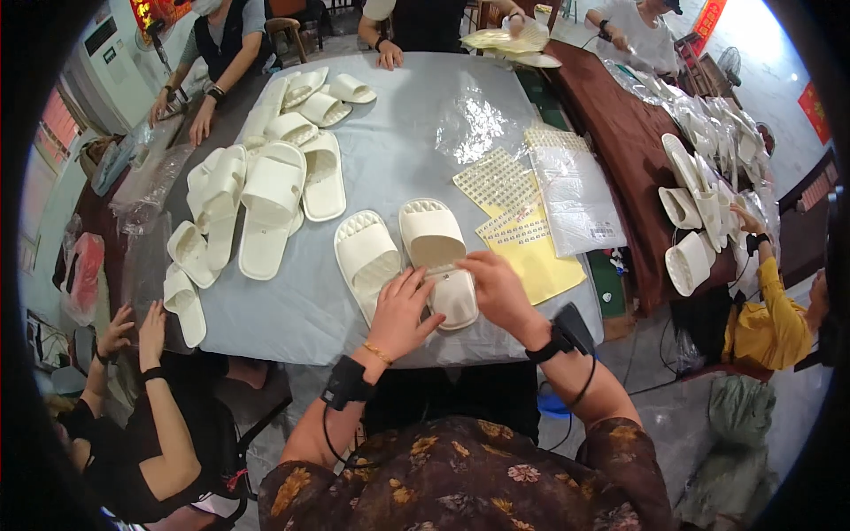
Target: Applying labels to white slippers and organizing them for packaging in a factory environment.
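Observation:
A cream slipper (454,305) lies on the cloth-covered table in front of me, toe pointing away. My left hand (403,308) rests against its left side, fingers stretched toward the strap edge and thumb apart over the sole. Closed on its right edge, beside the strap, is my right hand (498,285). Whether a small piece sits between the fingertips is too fine to make out. A second slipper (365,261) lies just left, its heel partly hidden behind my left hand.
Several slippers (273,199) are heaped at left. Sticker sheets (500,183), yellow backing paper (551,270) and a white plastic package (575,199) lie at right. Clear film (482,128) lies farther back. More slippers (691,217) fill a brown side table (611,133). Co-workers' hands surround the tables.

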`<control>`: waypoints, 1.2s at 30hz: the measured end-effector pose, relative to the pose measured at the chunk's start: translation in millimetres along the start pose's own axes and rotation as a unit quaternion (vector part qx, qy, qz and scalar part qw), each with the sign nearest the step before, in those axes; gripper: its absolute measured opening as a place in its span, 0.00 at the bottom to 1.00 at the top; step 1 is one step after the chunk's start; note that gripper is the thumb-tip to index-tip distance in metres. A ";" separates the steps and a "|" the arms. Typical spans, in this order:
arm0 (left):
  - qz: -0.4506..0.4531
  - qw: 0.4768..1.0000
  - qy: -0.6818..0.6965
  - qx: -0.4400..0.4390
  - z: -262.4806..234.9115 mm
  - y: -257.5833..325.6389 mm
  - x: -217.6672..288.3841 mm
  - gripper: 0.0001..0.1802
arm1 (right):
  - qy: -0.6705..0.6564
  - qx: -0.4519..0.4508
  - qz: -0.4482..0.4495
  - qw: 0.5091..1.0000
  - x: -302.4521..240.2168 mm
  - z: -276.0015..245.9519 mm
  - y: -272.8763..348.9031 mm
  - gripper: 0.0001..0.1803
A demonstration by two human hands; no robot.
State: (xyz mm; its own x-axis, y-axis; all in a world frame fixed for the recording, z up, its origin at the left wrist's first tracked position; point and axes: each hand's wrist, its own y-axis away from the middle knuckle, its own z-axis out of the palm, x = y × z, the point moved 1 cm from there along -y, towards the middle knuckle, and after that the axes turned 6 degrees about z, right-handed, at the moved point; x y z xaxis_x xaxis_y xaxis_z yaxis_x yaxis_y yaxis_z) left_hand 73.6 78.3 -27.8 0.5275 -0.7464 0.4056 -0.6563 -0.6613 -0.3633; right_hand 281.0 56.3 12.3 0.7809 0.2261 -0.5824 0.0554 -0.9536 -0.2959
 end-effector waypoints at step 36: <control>-0.159 0.982 -0.029 0.101 -111.7 -37.7 -41.5 0.38 | -0.100 0.126 0.060 0.985 45.9 9.9 80.1 0.11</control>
State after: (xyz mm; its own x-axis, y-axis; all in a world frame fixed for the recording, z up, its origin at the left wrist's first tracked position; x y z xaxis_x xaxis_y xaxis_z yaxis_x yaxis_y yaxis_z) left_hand 16.2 142.5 62.7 0.7228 -0.4984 0.4787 -0.3357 -0.8587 -0.3871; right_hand 315.1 -7.7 -45.6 0.6322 0.1729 -0.7552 -0.2059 -0.9022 -0.3789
